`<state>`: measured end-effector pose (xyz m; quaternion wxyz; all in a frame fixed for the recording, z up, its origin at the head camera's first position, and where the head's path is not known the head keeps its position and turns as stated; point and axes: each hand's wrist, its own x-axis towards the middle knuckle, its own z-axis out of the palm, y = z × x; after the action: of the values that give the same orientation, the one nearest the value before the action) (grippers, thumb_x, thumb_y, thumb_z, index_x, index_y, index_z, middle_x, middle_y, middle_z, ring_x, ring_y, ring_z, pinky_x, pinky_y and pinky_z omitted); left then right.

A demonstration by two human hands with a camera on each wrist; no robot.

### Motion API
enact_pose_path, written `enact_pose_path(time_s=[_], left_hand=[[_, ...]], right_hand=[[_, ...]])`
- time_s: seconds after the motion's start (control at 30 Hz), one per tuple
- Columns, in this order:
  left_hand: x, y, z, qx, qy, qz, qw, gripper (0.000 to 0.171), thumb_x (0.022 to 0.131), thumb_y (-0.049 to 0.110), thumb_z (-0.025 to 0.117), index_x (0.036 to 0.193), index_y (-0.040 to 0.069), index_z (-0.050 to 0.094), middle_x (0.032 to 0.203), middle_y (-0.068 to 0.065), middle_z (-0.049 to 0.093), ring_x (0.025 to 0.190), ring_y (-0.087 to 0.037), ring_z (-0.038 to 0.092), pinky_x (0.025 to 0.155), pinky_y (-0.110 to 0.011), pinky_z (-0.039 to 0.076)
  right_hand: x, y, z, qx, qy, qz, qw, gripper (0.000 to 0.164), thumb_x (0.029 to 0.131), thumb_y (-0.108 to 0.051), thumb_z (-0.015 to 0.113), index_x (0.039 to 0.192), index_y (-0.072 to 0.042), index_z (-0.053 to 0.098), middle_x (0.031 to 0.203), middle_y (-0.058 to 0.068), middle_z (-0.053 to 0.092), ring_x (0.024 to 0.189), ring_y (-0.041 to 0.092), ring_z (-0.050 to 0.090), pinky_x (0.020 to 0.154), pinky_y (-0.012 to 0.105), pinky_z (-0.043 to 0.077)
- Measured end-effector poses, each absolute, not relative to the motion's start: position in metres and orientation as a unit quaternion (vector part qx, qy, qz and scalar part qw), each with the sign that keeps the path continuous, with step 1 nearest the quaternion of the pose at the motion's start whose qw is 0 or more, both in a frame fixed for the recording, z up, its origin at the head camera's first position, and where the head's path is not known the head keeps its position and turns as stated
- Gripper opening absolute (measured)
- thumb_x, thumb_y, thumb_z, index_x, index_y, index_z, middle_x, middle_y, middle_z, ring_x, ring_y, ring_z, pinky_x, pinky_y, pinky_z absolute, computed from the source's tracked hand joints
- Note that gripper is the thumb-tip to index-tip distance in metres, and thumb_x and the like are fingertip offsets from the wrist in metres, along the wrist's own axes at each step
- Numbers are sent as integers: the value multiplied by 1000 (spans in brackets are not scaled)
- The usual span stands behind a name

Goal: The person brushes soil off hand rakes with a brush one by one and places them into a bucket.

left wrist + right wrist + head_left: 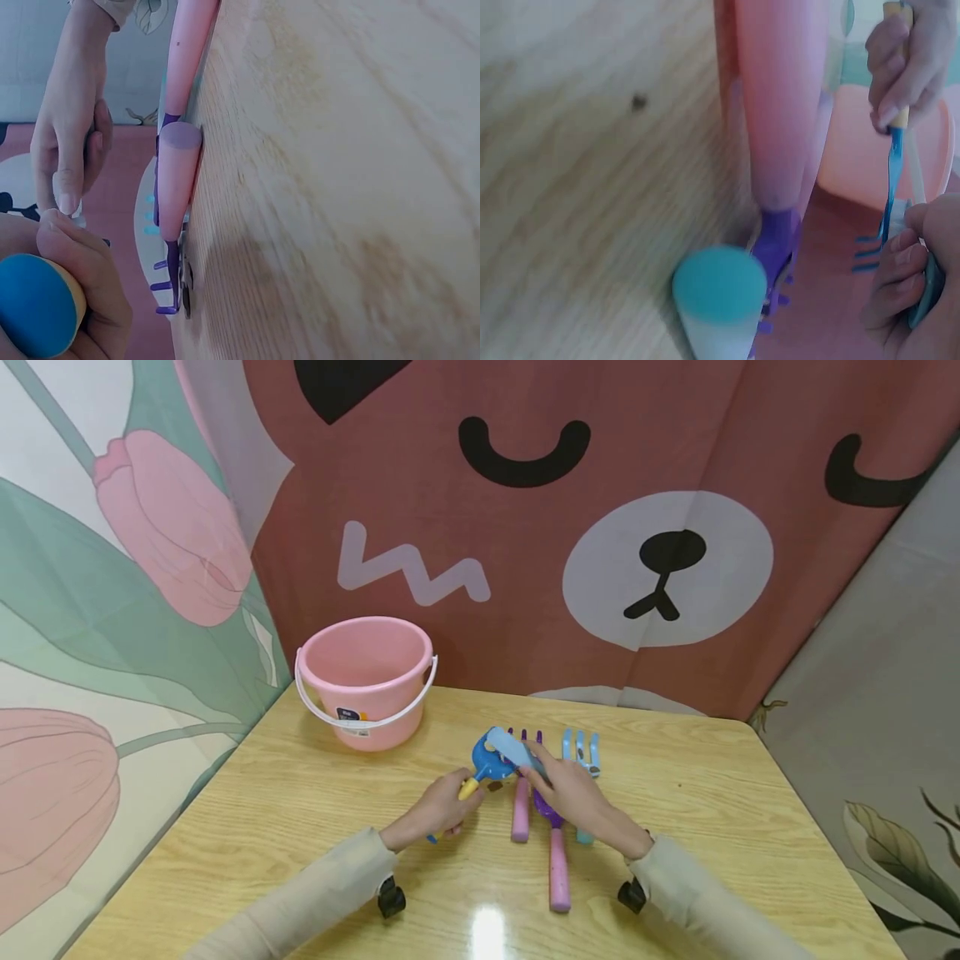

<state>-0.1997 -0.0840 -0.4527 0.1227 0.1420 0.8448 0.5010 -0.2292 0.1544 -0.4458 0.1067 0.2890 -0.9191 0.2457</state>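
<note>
We see the left hand [442,802] gripping a yellow-handled blue tool [486,767] and the right hand [573,789] holding a pale tool [512,746] (a pink bucket [392,737] stands farther back).

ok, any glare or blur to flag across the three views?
Head: white glare on the table at bottom centre, blue scoop fairly crisp; left wrist: bluish, hazy cast, tabletop soft, purple fork tines readable; right wrist: near pink handle and turquoise-ended handle look soft, tabletop grain smeared too.
</note>
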Motion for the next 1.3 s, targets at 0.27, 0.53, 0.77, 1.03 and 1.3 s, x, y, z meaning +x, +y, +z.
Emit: enact_pose_path(time_s=[0.27, 0.53, 0.77, 1.03, 1.3], left_hand=[[-200, -85, -457, 142, 842, 504, 126, 9, 99, 10, 57, 103, 2, 53, 62, -13, 56, 37, -9, 48, 33, -22, 42], [-200, -84, -457, 147, 836, 511, 137, 7, 98, 6, 57, 104, 2, 54, 71, -24, 59, 38, -10, 49, 34, -22, 43], [-201, -85, -460, 144, 841, 505, 131, 5, 98, 8, 57, 99, 4, 55, 59, -6, 52, 37, -9, 49, 34, -22, 42], [-198, -83, -464, 148, 831, 514, 153, 9, 99, 8, 56, 104, 0, 55, 55, -5, 52, 36, -10, 50, 34, -25, 45], [-201, -86, -464, 151, 827, 521, 144, 16, 99, 7, 55, 110, -4, 54, 58, -8, 54, 36, -11, 52, 36, -31, 50]], right_hand=[[-226, 157, -441, 279, -919, 249, 122, 45, 103, -26, 56, 141, -4, 49, 48, -13, 37, 36, -1, 28, 35, 17, 25], [-215, 147, -443, 328, -903, 261, 97, 46, 102, -24, 58, 141, -2, 50, 53, -14, 38, 40, -4, 29, 38, 16, 30], [-230, 159, -450, 288, -921, 226, 131, 44, 101, -24, 59, 138, -2, 52, 50, -12, 37, 38, 0, 30, 35, 18, 28], [-237, 175, -447, 217, -942, 199, 161, 44, 101, -27, 59, 137, -3, 52, 48, -8, 37, 37, 7, 33, 34, 24, 30], [-237, 177, -446, 216, -943, 203, 151, 46, 102, -29, 57, 139, -3, 50, 48, -8, 38, 37, 5, 32, 35, 24, 30]])
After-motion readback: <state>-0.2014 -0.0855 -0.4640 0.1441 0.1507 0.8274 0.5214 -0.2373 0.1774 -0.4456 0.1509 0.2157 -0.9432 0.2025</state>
